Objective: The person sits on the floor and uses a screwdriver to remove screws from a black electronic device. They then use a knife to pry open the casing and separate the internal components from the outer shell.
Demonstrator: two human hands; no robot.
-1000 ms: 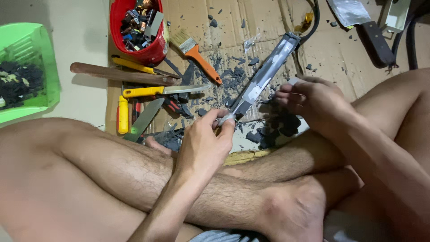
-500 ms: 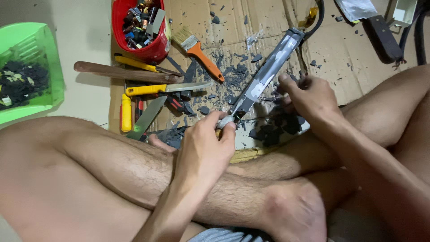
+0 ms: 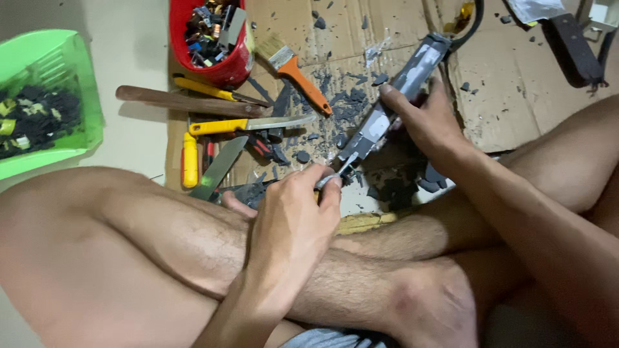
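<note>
Flattened cardboard (image 3: 516, 96) on the floor carries dark prised-off fragments (image 3: 348, 106), while the right hand (image 3: 429, 125) clamps a long grey strip (image 3: 393, 103) near its top edge, left hand (image 3: 293, 222) fingers pinching a small tool (image 3: 329, 179) at the strip's lower end, most casing seemingly intact.

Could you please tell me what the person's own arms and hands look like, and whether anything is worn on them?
Both arms are bare, with no sleeves showing. The left hand and right hand wear no gloves, and no rings, watch or bands are visible.
</note>
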